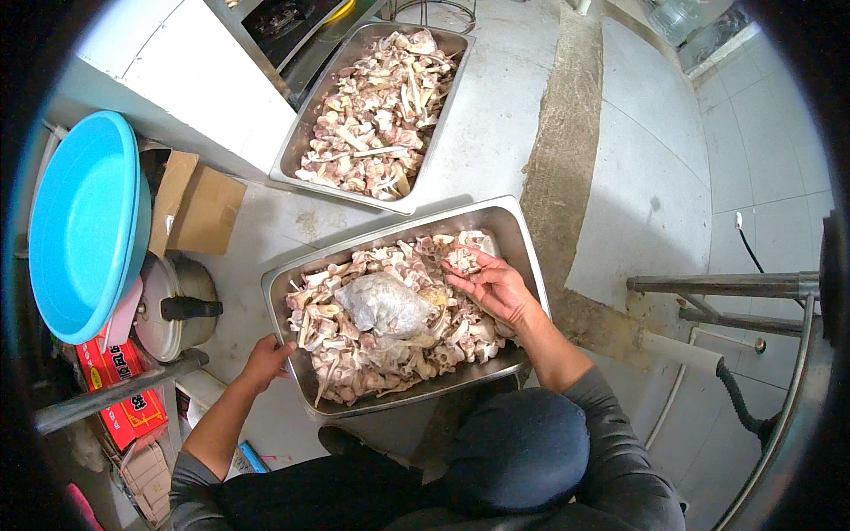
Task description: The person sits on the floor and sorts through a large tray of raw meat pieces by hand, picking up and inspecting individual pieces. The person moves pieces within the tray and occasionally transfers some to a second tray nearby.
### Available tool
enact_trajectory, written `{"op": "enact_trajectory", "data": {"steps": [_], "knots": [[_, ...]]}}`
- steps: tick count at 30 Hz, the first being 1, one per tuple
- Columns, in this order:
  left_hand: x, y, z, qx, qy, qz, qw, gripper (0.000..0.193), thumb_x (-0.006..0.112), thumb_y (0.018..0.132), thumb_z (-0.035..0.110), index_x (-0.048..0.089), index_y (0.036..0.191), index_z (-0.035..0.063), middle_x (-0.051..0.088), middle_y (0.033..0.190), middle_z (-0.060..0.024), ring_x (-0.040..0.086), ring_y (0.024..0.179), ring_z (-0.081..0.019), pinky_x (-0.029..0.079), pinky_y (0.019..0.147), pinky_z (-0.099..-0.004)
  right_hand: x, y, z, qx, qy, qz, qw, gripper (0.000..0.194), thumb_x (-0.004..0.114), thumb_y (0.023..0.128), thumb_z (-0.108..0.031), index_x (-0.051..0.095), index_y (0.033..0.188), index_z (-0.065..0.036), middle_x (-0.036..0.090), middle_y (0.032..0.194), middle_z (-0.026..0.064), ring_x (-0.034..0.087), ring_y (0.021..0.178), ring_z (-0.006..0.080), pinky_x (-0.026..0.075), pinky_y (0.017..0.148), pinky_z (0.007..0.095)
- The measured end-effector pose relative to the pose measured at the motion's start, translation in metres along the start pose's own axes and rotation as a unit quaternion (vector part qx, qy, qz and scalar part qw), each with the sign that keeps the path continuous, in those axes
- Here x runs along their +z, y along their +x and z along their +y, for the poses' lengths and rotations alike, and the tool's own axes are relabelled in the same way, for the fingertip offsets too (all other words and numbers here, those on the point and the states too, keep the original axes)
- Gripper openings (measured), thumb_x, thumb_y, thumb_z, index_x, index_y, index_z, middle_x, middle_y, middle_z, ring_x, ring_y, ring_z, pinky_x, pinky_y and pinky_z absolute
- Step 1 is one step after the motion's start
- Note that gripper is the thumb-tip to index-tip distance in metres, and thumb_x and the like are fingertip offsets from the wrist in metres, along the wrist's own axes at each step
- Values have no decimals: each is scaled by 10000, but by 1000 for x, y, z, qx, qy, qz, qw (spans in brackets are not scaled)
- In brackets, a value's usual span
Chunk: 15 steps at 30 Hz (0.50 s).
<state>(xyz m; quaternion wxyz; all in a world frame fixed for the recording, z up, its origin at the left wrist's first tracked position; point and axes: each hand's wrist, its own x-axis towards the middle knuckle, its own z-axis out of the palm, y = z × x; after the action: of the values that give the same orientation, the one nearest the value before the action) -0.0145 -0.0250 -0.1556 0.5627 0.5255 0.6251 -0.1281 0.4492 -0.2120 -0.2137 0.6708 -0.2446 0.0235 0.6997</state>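
Observation:
Before me on the floor stands a rectangular stainless steel pan [285, 272], tilted in my view and filled with chopped raw bones [405, 375]. My left hand [267, 362] grips its left rim, thumb on top and fingers outside. Over the right part of the pan, my right hand [495, 282] has a pale bone piece [463, 260] between its fingers. A cloudy clear plastic bag [385, 305] lies on the bones in the middle; its contents are hard to make out. Loose film [398, 348] spreads below it.
A second steel pan [282, 166] of bones [378, 119] stands beyond. On the left are a blue basin [83, 226], a cardboard box [202, 209], a lidded metal pot [179, 308] and red packages [133, 411]. A metal frame [724, 285] and drain pipe [684, 352] are right.

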Motion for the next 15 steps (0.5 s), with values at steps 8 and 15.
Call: {"op": "enact_trajectory", "data": {"steps": [8, 15], "knots": [[0, 3, -5, 10, -11, 1, 1000, 342, 656, 967, 312, 608, 1186, 53, 673, 936, -51, 638, 713, -143, 569, 577, -312, 9, 3, 4, 2, 30, 17, 999, 696, 458, 791, 116, 390, 1483, 81, 496, 1461, 245, 427, 1425, 399, 356, 1197, 511], [1, 5, -7, 12, -15, 8, 1000, 332, 655, 973, 302, 604, 1173, 42, 674, 920, -50, 637, 697, -145, 566, 569, -312, 11, 1, 3, 10, 3, -8, 1000, 768, 435, 703, 148, 420, 1467, 75, 507, 1454, 246, 450, 1410, 399, 349, 1203, 508]]}}
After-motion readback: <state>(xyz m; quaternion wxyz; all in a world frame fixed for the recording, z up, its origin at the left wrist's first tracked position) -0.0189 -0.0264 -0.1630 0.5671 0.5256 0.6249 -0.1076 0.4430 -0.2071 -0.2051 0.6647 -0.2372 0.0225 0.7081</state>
